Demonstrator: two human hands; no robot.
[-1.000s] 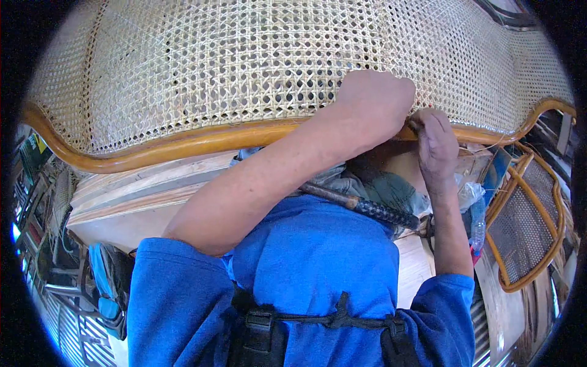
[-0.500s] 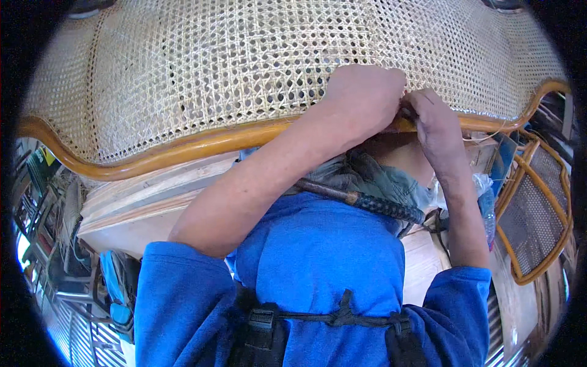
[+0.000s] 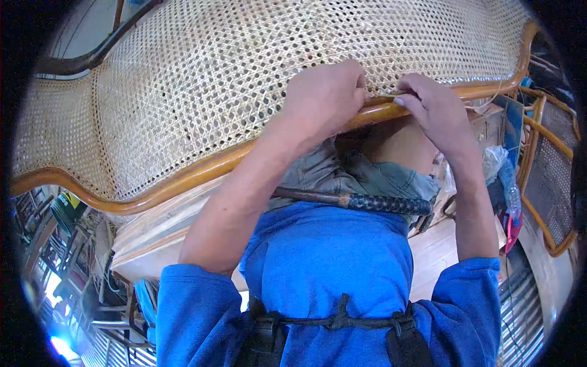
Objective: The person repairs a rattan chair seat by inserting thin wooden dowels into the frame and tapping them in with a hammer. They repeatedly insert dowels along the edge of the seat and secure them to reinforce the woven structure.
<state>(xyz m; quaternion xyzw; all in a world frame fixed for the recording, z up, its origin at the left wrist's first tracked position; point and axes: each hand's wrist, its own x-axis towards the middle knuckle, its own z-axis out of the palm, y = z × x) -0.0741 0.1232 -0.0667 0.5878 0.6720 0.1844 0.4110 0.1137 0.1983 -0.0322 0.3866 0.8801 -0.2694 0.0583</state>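
A large woven cane panel [image 3: 214, 98] spreads across the front, bordered by a glossy, curved rattan rail [image 3: 226, 160]. Both hands are at this rail, right of the middle. My left hand [image 3: 327, 95] is closed, its fingers pinched on a thin cane strand [image 3: 384, 96] that spans the short gap between my hands. Just to the right, my right hand [image 3: 433, 104] pinches the strand with thumb and curled fingers. The strand lies along the panel's edge, above the rail; its ends are hidden in my fingers.
Across my lap lies a tool with a dark wrapped handle [image 3: 391, 204]. Stacked boards [image 3: 159, 229] are at left under the rail. To the right are a rattan frame with mesh [image 3: 550, 153] and a clear plastic bottle [image 3: 511, 189]. A loose strand curls near the rail's right end.
My hands have moved apart, and the strand now shows between them. The view has shifted and tilted, so the panel's left end sits lower and a dark curved rail shows at upper left.
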